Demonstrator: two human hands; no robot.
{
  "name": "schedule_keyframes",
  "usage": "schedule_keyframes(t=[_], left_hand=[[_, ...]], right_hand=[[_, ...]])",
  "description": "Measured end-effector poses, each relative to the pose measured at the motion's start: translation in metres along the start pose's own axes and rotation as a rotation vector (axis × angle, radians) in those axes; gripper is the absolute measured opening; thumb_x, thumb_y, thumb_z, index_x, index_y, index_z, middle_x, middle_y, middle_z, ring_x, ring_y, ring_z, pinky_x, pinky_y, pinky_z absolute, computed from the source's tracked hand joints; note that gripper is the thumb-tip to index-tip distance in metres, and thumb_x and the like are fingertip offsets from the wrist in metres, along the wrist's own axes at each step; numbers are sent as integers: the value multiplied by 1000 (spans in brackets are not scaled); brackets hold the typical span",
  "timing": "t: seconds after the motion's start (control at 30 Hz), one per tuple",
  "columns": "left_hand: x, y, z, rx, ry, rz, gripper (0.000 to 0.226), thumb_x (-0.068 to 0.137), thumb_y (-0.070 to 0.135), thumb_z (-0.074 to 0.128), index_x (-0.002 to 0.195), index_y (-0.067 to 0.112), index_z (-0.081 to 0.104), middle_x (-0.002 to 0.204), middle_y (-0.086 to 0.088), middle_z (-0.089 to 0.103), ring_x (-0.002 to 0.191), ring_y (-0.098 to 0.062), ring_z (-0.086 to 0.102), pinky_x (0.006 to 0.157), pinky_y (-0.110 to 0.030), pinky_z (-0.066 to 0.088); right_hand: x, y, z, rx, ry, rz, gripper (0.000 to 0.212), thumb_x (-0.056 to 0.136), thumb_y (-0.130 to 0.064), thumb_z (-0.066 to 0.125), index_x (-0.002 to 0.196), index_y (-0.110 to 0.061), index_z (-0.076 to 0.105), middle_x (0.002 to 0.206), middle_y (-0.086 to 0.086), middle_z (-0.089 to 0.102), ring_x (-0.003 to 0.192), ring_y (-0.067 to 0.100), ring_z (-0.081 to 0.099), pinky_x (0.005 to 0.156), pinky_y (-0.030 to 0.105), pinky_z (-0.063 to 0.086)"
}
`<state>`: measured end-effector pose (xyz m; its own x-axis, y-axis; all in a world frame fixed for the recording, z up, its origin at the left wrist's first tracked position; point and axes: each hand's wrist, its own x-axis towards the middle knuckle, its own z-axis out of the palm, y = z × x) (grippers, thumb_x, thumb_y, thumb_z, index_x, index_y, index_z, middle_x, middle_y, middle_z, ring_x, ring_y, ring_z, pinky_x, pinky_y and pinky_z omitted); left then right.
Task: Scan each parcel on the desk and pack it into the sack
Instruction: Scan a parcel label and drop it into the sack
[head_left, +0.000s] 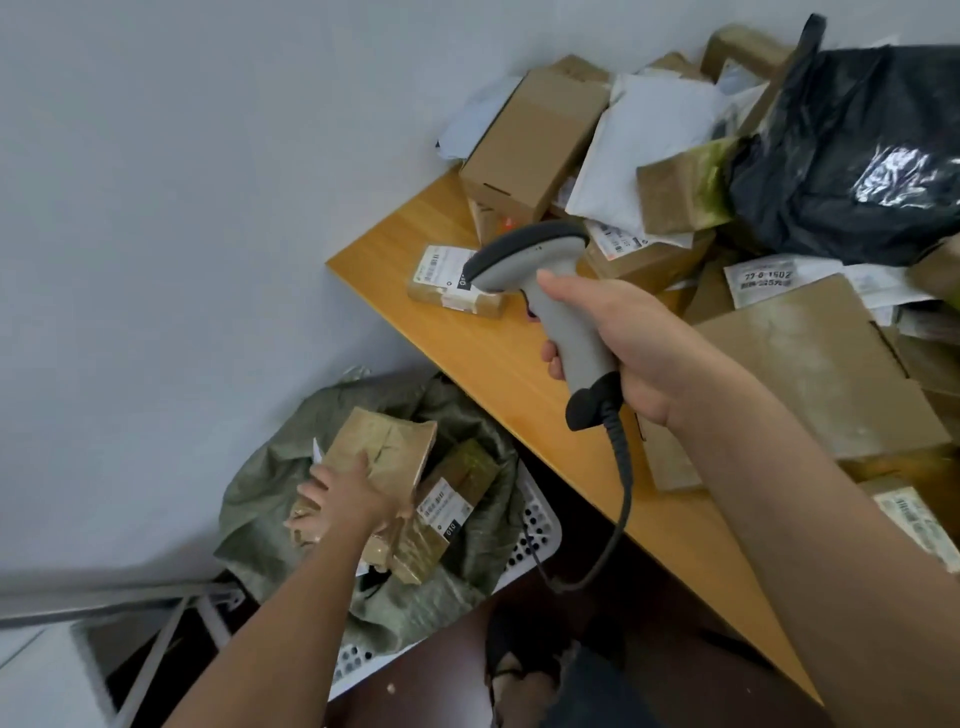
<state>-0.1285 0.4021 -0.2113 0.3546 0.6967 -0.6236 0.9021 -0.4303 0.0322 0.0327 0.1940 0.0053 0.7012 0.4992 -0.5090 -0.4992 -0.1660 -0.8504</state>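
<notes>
Down by the wall, the left hand (345, 493) lies with fingers spread and fairly straight on a brown paper-wrapped parcel (379, 457), pressing it into the open mouth of the grey-green woven sack (467, 577). A second taped brown parcel (447, 504) with a white shipping label lies in the sack just beside it, touching the first. The sack sits in a white perforated basket (540, 525) on the floor, tucked against the edge of the worktop (498, 353).

Above the worktop, the right hand (628, 343) has its fingers curled round the handle of a grey barcode scanner (540, 280), thumb along the top of the handle. The scanner's dark nose points toward a small flat labelled packet (452, 283) lying alone near the worktop's corner. A coiled black cable (618, 499) hangs from the scanner's base down past the worktop edge.

Behind the scanner, more parcels are heaped against the wall: a tall cardboard box (524, 145), a white padded envelope (639, 150), a black plastic bag (852, 150) and, nearest the right forearm, a large flat brown carton (821, 364). Several carry white barcode labels, their print too blurred to read.
</notes>
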Motion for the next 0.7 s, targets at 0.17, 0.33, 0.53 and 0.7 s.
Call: schedule_keyframes(t=[0.17,0.33,0.53,0.7], left_hand=[[59,0,40,373,153,135,100,58,59,83,143,49,31,160,-15,-5,146,-42,-7,107,-75,6],[105,-11,71,522,155,163,91,63,68,74,142,51,32,157,-18,-7,145,-42,-8,105,-75,11],[129,-3,73,550,91,193,97,65,81,61,146,57,13,158,-16,-25,143,-48,-18,105,-76,0],[103,-7,50,515,35,257,67,85,70,51,144,56,24,161,-6,-19,143,-47,-19,106,-73,-4]], right_hand=[[29,37,-6,20,22,-55,32,94,-34,62,109,-6,61,85,6,58,58,14,55,55,27,49],[50,64,-10,-28,32,-78,35,94,-35,62,111,-4,62,93,8,60,59,13,56,55,27,49],[60,73,-12,-27,61,-82,42,94,-35,62,117,0,61,97,9,60,58,13,56,56,28,49],[48,56,-11,29,63,-57,40,95,-33,60,119,1,60,94,8,60,56,12,55,52,25,49]])
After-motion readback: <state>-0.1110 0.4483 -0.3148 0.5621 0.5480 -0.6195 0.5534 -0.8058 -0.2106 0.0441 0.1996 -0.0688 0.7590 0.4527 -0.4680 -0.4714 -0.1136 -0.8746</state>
